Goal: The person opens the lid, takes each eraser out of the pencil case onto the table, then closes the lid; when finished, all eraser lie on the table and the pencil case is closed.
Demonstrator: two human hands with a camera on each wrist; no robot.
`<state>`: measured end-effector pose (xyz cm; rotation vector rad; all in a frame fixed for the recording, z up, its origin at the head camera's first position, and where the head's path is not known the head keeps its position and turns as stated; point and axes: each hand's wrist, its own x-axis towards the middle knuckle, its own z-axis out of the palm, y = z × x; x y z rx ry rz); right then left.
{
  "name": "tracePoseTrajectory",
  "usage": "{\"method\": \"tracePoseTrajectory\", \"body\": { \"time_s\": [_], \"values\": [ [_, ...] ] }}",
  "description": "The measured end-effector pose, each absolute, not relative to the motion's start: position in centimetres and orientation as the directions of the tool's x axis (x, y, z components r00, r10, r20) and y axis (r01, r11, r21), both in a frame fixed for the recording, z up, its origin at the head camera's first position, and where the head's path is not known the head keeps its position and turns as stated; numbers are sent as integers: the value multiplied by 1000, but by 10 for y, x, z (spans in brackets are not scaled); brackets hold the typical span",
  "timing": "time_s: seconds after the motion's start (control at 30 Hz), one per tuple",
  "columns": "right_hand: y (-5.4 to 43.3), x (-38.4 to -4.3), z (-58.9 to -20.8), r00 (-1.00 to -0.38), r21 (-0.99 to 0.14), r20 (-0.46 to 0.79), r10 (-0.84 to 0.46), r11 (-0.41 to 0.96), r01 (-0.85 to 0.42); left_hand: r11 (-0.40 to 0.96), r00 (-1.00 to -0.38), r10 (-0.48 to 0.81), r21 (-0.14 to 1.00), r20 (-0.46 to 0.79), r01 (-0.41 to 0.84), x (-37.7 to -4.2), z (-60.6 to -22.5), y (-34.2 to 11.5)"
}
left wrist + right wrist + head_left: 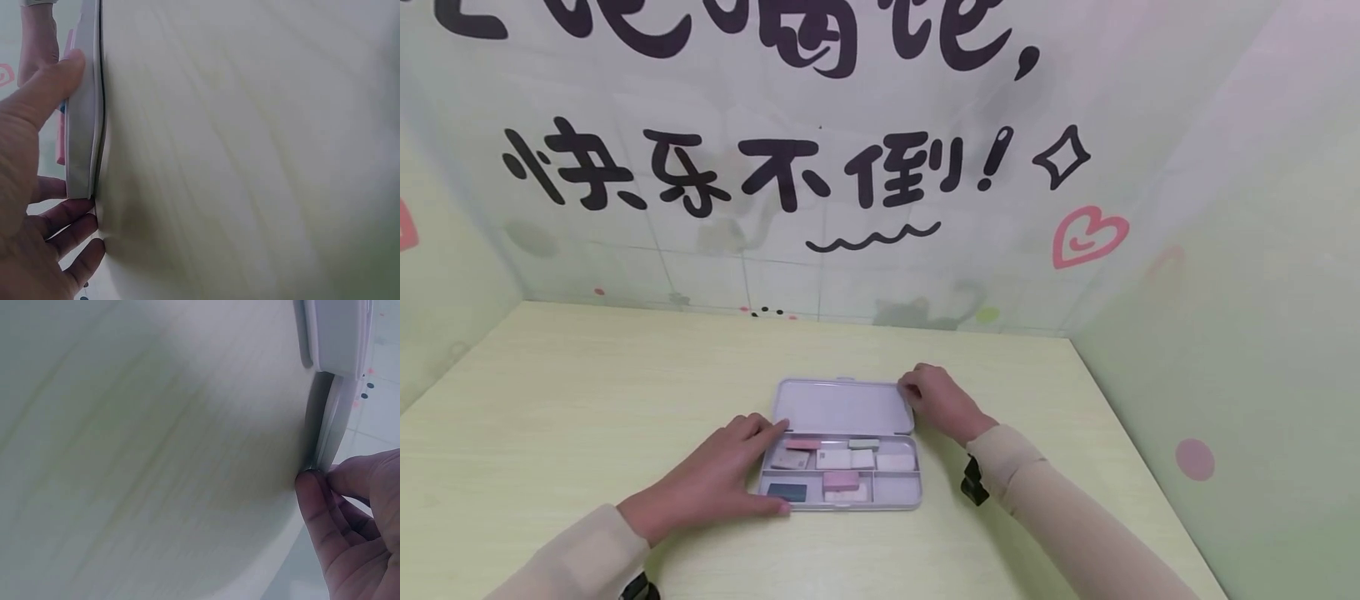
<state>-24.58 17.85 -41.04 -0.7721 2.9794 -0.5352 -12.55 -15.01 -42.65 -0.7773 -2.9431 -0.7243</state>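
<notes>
A pale lilac flat case (897, 489) lies on the table with its hinged lid (842, 407) folded back behind it. Small eraser-like blocks in white, pink, green and dark blue sit in its compartments, among them a pink block (841, 481) on top of a white one and a dark blue block (787, 492) at front left. My left hand (715, 475) grips the case's left end, thumb on the front edge and fingers farther back. At the lid's far right corner, my right hand (943, 404) pinches the edge; thumb and forefinger meet around the lid (331, 419) in the right wrist view.
The light wooden table (625, 375) extends around the case. A printed cloth backdrop (737, 267) with large black characters stands behind it, and a pale side wall (1240, 333) rises along the right edge.
</notes>
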Motion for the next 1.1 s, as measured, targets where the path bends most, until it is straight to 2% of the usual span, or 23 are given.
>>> {"method": "tracePoseTrajectory", "body": {
  "time_s": [0.43, 0.6, 0.67, 0.73, 0.83, 0.97, 1.1],
  "values": [
    [183, -243, -406, -877, -353, 72, -474, 810, -467, 786, -884, 460, 426, 79, 447, -132, -421, -146],
    [177, -236, -399, -891, -363, 132, -434, 816, -451, 792, -884, 462, 418, 67, 445, -132, -419, -145],
    [172, -231, -395, -877, -355, 168, -451, 802, -481, 793, -885, 461, 417, 68, 445, -132, -419, -145],
    [167, -226, -390, -836, -328, 196, -513, 769, -549, 791, -882, 465, 413, 74, 451, -132, -419, -145],
    [158, -217, -383, -731, -268, 188, -656, 682, -681, 789, -879, 469, 408, 82, 459, -132, -420, -145],
    [147, -203, -376, -580, -240, 80, -810, 549, -800, 792, -879, 469, 401, 83, 460, -133, -421, -146],
    [136, -192, -375, -478, -223, -18, -878, 469, -854, 792, -880, 469, 406, 72, 455, -133, -421, -145]
  ]
}}
